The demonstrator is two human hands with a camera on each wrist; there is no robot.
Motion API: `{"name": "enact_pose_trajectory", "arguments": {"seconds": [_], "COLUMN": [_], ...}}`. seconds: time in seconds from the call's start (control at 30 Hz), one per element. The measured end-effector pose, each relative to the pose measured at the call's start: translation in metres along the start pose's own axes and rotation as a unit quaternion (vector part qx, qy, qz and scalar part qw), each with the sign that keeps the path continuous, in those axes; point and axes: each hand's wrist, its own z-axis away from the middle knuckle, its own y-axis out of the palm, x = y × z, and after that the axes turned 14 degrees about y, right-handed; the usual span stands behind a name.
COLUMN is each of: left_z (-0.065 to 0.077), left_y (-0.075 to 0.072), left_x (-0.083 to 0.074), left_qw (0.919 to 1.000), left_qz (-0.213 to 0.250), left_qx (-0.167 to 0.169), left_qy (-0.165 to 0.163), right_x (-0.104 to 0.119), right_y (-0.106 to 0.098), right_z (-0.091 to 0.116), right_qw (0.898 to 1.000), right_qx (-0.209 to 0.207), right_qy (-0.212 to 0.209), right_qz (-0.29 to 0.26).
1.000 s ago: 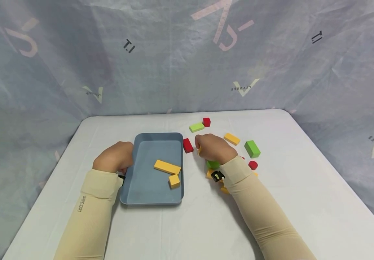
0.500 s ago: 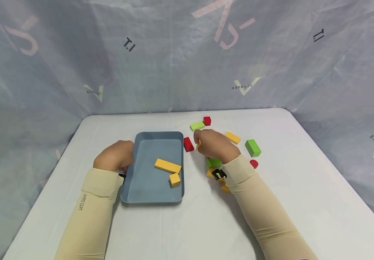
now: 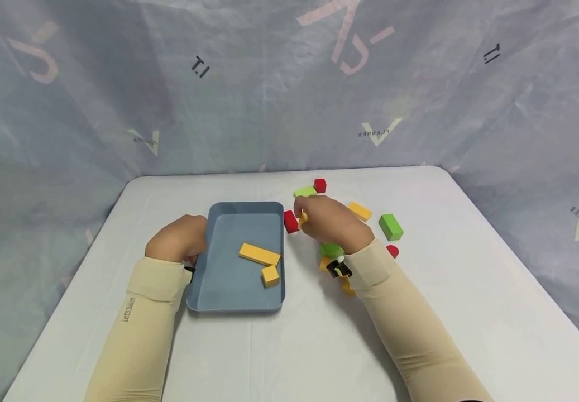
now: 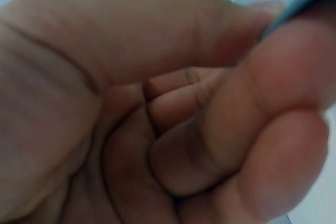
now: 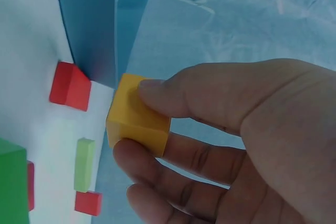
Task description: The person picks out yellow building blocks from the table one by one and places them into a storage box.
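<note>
My left hand pinches the left rim of a blue-grey tray between thumb and curled fingers; in the left wrist view a strip of the tray's rim shows between them. My right hand holds a yellow block, thumb on one face and fingers on the opposite side. It hovers above the table, to the right of the tray. Inside the tray lie a long yellow block and a yellow cube.
Beside the tray's right wall lies a red block. Farther back are a light green block and a red cube. A yellow block, a green block and a red round piece lie right. More blocks sit partly hidden under the right wrist.
My right hand has shifted slightly left and away from me, toward the tray, with the yellow block in it. The left hand stays at the tray's rim.
</note>
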Motion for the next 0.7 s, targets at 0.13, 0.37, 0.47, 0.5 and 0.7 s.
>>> {"name": "enact_pose_trajectory", "arguments": {"seconds": [0.13,0.37,0.47,0.5,0.7], "left_z": [0.0,0.001,0.003,0.003,0.002], "left_y": [0.0,0.0,0.0,-0.001,-0.002], "left_x": [0.0,0.004,0.004,0.004,0.003], "left_qw": [0.9999,1.0,0.9999,0.9999,0.9999], "left_qz": [-0.009,0.0,0.002,0.004,0.006], "left_qx": [0.005,-0.007,-0.012,-0.014,-0.012], "left_qy": [-0.003,0.005,0.0,0.0,0.009], "right_x": [0.003,0.01,0.012,0.012,0.019], "right_y": [-0.003,-0.008,-0.012,-0.013,-0.023], "right_z": [0.004,0.009,0.011,0.011,0.015], "right_qw": [1.0,0.998,0.998,0.997,0.995], "right_qx": [-0.014,-0.035,-0.042,-0.044,-0.04], "right_qy": [-0.019,-0.045,-0.057,-0.06,-0.084], "right_qz": [0.001,0.001,-0.003,-0.003,-0.02]}}
